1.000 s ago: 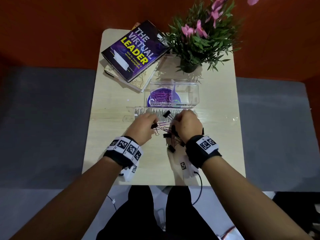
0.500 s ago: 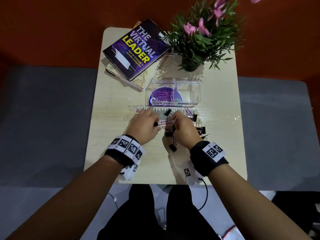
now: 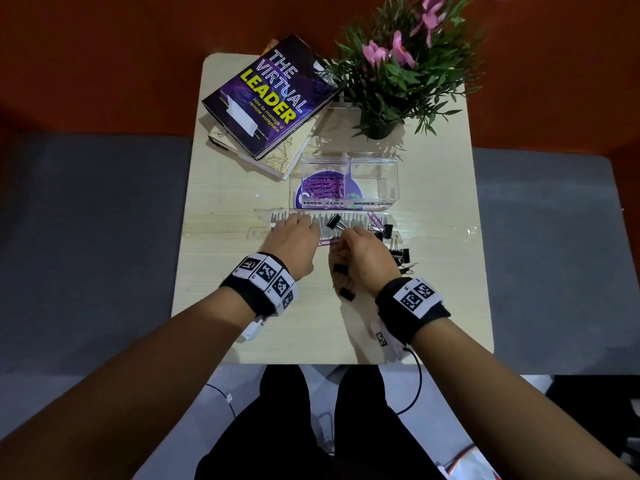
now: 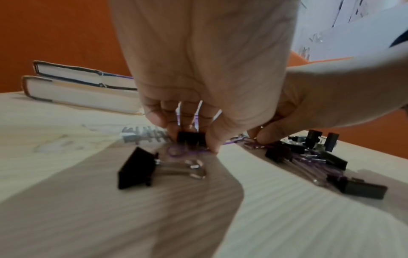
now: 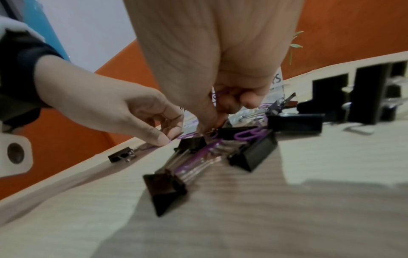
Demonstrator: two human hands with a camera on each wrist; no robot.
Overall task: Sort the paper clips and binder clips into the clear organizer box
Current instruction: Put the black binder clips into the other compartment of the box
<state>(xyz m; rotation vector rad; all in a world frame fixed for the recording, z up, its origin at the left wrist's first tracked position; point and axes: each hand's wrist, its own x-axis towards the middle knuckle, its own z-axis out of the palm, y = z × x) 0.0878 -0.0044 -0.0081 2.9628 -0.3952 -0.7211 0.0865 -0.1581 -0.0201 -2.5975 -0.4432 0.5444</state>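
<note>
The clear organizer box (image 3: 389,174) stands mid-table; its left compartment holds purple paper clips (image 3: 322,187), and I see nothing in the right one. In front lies a mixed pile of black binder clips (image 3: 402,255) and purple paper clips (image 5: 249,134). My left hand (image 3: 306,234) has its thumb and fingers curled down, pinching a purple paper clip (image 4: 187,152) beside a binder clip (image 4: 191,138). My right hand (image 3: 343,242) keeps a purple clip (image 5: 221,92) in its curled fingers, with fingertips (image 5: 209,128) down in the pile.
The box's clear lid (image 3: 277,224) lies flat in front of it, under my left fingers. Two stacked books (image 3: 266,98) sit at the back left and a potted plant (image 3: 381,126) at the back right. Loose binder clips (image 3: 347,294) lie near my right wrist.
My right hand has shifted left and nearer, uncovering binder clips on its right. Both hands' fingertips have come together over a purple clip between them.
</note>
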